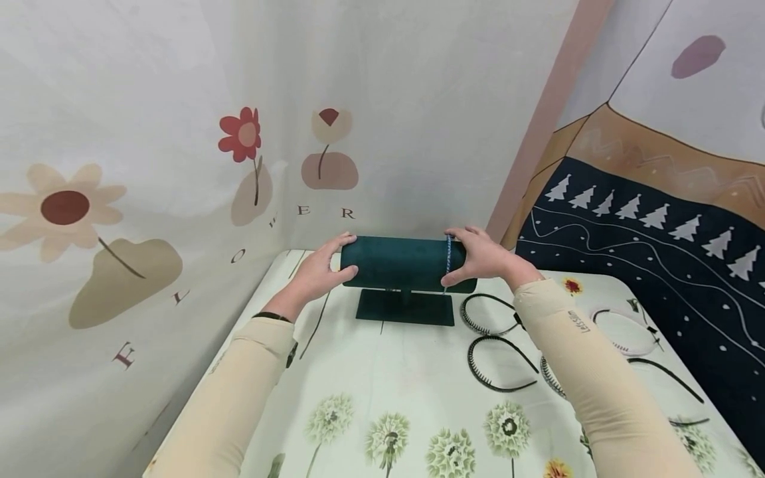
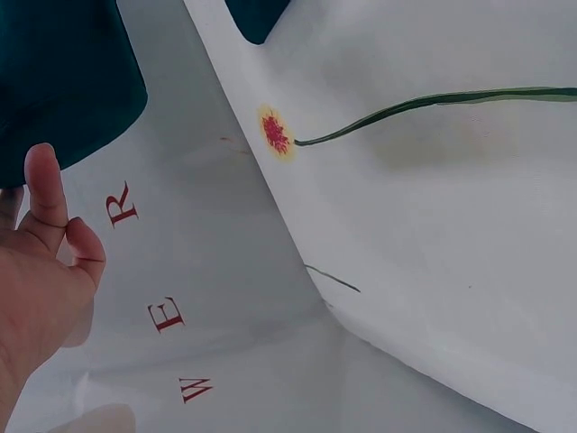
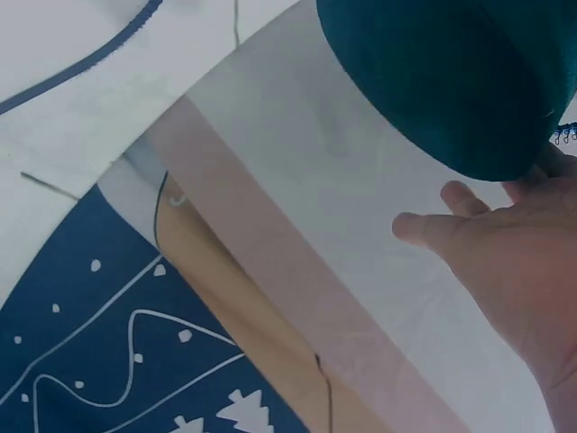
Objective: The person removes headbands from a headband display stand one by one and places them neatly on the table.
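Observation:
A dark green, velvety roll-shaped display stand stands on a flat base at the back of the table. My left hand grips the roll's left end, fingers on top and thumb at the front. A thin blue toothed headband goes over the roll near its right end. My right hand holds this headband between the thumb at the front and the fingers above. In the right wrist view, a bit of the toothed headband shows beside the roll. The roll's back side is hidden.
Two black toothed headbands lie right of the base. Further right, partly under my right sleeve, lie a pale headband, a dark one and others. A printed curtain hangs close behind the table.

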Action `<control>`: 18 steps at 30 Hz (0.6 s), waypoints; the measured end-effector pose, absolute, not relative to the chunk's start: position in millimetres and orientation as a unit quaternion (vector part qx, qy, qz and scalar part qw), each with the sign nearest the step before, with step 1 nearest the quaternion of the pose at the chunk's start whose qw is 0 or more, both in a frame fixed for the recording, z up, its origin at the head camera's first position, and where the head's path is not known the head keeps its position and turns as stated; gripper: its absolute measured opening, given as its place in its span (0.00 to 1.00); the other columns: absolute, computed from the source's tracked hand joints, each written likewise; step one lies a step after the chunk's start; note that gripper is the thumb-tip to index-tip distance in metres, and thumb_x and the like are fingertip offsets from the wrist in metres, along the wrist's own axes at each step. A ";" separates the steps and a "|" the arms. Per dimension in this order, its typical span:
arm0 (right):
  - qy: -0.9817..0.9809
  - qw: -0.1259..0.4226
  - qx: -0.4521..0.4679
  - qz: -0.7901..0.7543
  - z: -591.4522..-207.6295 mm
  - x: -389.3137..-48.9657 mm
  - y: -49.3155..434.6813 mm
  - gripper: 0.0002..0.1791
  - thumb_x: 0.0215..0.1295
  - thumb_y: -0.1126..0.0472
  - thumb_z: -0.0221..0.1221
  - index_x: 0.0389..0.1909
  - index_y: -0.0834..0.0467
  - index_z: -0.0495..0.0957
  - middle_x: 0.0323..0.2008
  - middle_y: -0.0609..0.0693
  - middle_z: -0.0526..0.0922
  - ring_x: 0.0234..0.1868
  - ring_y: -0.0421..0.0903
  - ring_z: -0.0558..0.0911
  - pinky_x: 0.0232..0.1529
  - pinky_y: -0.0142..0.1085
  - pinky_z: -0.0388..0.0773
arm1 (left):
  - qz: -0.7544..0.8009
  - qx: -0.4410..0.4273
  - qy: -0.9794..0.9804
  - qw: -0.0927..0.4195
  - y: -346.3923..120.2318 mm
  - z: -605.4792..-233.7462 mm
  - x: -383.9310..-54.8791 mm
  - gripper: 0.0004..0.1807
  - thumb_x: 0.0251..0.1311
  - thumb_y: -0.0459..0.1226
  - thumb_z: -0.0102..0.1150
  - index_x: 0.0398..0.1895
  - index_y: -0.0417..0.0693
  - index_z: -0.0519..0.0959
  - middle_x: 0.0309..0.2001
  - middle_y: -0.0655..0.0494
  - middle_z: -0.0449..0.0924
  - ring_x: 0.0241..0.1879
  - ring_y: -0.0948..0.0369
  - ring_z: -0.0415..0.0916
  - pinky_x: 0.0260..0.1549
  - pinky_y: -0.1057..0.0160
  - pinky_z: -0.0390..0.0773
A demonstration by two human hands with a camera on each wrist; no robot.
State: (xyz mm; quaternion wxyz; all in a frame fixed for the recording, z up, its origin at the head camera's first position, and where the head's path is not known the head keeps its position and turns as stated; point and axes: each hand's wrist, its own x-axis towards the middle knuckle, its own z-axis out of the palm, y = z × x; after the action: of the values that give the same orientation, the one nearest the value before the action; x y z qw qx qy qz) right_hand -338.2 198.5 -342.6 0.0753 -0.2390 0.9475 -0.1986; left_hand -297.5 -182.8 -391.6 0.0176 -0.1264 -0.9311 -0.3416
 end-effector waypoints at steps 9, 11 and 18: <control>0.953 0.104 -0.199 -0.205 -345.9 -340.2 223.0 0.62 0.55 0.40 0.78 0.85 0.54 0.55 0.85 0.67 0.49 0.86 0.68 0.41 0.76 0.75 0.60 | -0.344 -0.128 -0.930 0.018 -185.1 -393.4 -300.6 0.40 0.75 0.52 0.60 0.86 0.68 0.58 0.88 0.62 0.48 0.84 0.43 0.56 0.75 0.31 0.67; 0.953 0.107 -0.193 -0.208 -345.1 -339.4 229.3 0.62 0.55 0.40 0.78 0.85 0.54 0.55 0.85 0.67 0.48 0.86 0.68 0.41 0.77 0.77 0.57 | -0.345 -0.128 -0.930 0.019 -185.5 -393.6 -301.8 0.40 0.75 0.52 0.60 0.86 0.69 0.57 0.88 0.62 0.48 0.84 0.43 0.55 0.75 0.31 0.67; 0.914 0.121 -0.191 -0.336 -354.8 -335.2 243.6 0.62 0.61 0.43 0.75 0.87 0.53 0.48 0.86 0.65 0.47 0.83 0.69 0.55 0.77 0.75 0.60 | -0.352 -0.128 -0.927 0.019 -184.2 -395.1 -301.6 0.39 0.74 0.52 0.61 0.85 0.68 0.59 0.88 0.62 0.49 0.84 0.43 0.56 0.75 0.31 0.68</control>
State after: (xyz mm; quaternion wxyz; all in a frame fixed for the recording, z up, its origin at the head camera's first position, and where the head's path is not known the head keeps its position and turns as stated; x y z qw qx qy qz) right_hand -335.2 243.6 -354.8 0.1214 -0.1906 0.9143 -0.3361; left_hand -301.6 -184.2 -395.1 0.0185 -0.1278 -0.9271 -0.3518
